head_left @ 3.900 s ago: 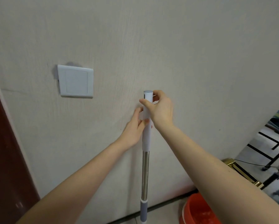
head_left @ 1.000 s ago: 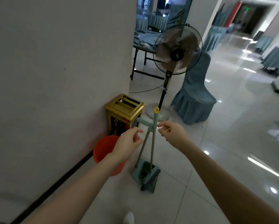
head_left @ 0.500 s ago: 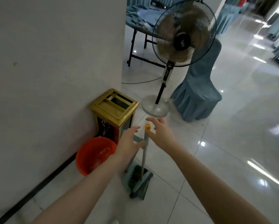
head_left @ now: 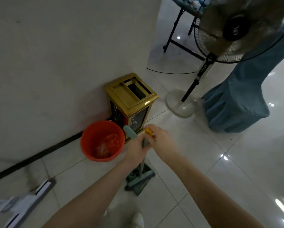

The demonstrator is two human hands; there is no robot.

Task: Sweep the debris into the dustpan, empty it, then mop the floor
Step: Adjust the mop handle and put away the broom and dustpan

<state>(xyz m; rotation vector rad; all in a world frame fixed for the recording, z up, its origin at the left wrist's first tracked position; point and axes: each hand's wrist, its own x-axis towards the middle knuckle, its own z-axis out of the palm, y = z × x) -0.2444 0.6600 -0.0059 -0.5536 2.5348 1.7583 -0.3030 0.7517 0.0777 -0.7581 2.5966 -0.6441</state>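
Note:
A green dustpan (head_left: 142,181) stands on the floor tiles with a green broom clipped in it. My left hand (head_left: 135,149) grips the dustpan's green handle (head_left: 129,131), whose rounded end sticks out above my fingers. My right hand (head_left: 160,137) holds the broom's handle just under its yellow cap (head_left: 148,131). A white flat mop head (head_left: 24,204) lies on the floor at the lower left, its pole leaning to the wall.
A red bucket (head_left: 87,143) sits against the wall, beside a gold trash bin (head_left: 131,102). A standing fan (head_left: 233,30) with its round base (head_left: 180,102) and a blue-covered chair (head_left: 243,96) stand to the right. A black cord crosses the floor.
A few seconds ago both hands held the mop pole against the wall. Since then they reached the broom and dustpan handles, and both now grip them; my view has tilted down.

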